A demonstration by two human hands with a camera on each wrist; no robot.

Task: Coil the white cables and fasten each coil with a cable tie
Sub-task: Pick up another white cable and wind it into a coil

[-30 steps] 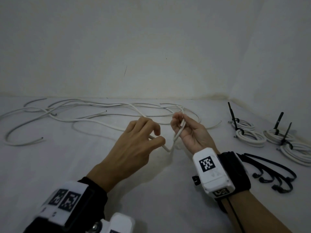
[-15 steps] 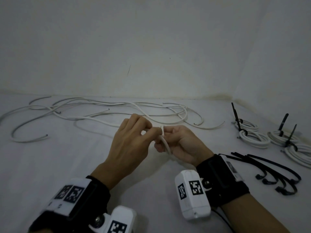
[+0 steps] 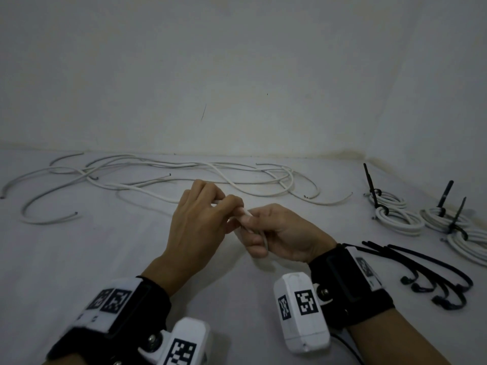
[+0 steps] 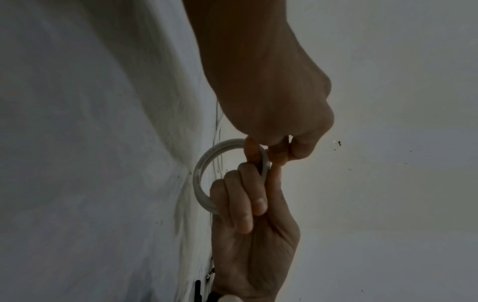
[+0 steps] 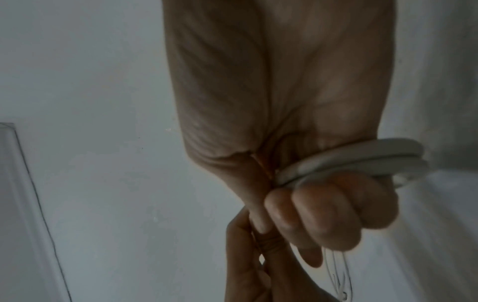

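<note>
My two hands meet at the middle of the white floor. My right hand (image 3: 254, 234) grips a small coil of white cable (image 4: 198, 179), its fingers curled through the ring; in the right wrist view the coil (image 5: 362, 157) wraps over them in about two turns. My left hand (image 3: 233, 206) pinches the same cable (image 3: 246, 212) right at the coil, touching the right fingers. The cable's free length (image 3: 147, 192) trails from the left hand off to the left across the floor.
Several loose white cables (image 3: 200, 169) lie tangled along the far wall. Three tied coils (image 3: 395, 218) with black ties standing up sit at the right by the side wall. Loose black cable ties (image 3: 434, 270) lie beside my right wrist.
My right hand turned palm-down and closed round the cable, now bent into a small coil. My left hand moved right to meet it. Both hands came a little nearer to me.
</note>
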